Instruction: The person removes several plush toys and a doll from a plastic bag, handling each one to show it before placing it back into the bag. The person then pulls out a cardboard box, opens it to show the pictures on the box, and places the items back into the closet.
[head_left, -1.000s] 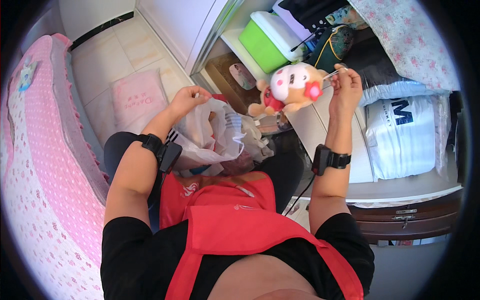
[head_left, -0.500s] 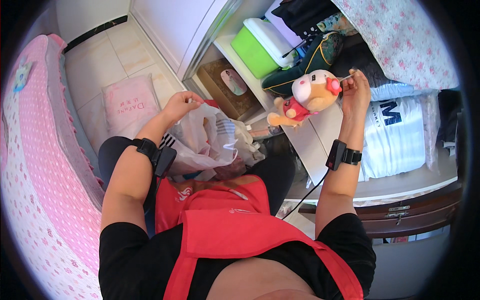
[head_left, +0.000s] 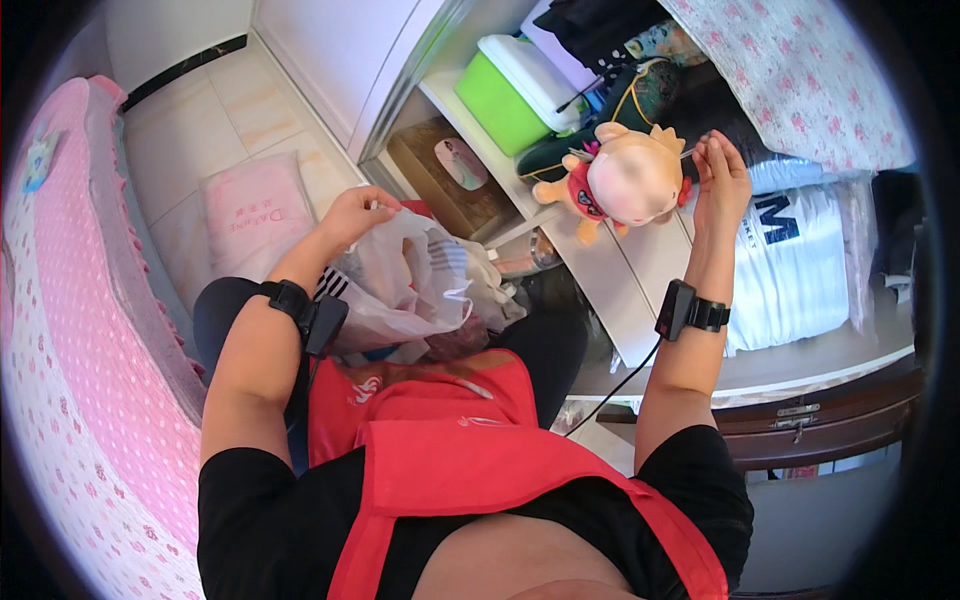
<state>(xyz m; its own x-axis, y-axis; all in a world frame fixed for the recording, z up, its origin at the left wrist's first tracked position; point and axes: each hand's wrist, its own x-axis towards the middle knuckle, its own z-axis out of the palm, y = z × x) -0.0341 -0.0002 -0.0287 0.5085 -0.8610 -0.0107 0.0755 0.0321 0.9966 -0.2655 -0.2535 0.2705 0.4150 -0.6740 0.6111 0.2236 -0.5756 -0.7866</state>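
Note:
A small plush toy (head_left: 625, 180) with an orange head, pale face and red outfit hangs beside my right hand (head_left: 722, 185). The fingers of that hand are pinched on a thin pale cord or suction piece leading to the toy's head; its exact form is too small to tell. My left hand (head_left: 362, 215) is closed on the rim of a translucent white plastic bag (head_left: 400, 290), which stands between my knees. What lies deep in the bag is mostly hidden. The toy hangs in front of a white shelf.
A green box with white lid (head_left: 505, 95) and a dark green cushion-like item (head_left: 545, 160) sit in the cabinet, with a brown box (head_left: 455, 180) below. Wrapped white packages (head_left: 790, 260) lie at right. A pink packet (head_left: 258, 210) is on the floor, near a pink bed (head_left: 90, 300).
The plush toy has turned about on its cord, so its face points another way. My right hand has shifted slightly to the right. The left hand stays on the bag's rim.

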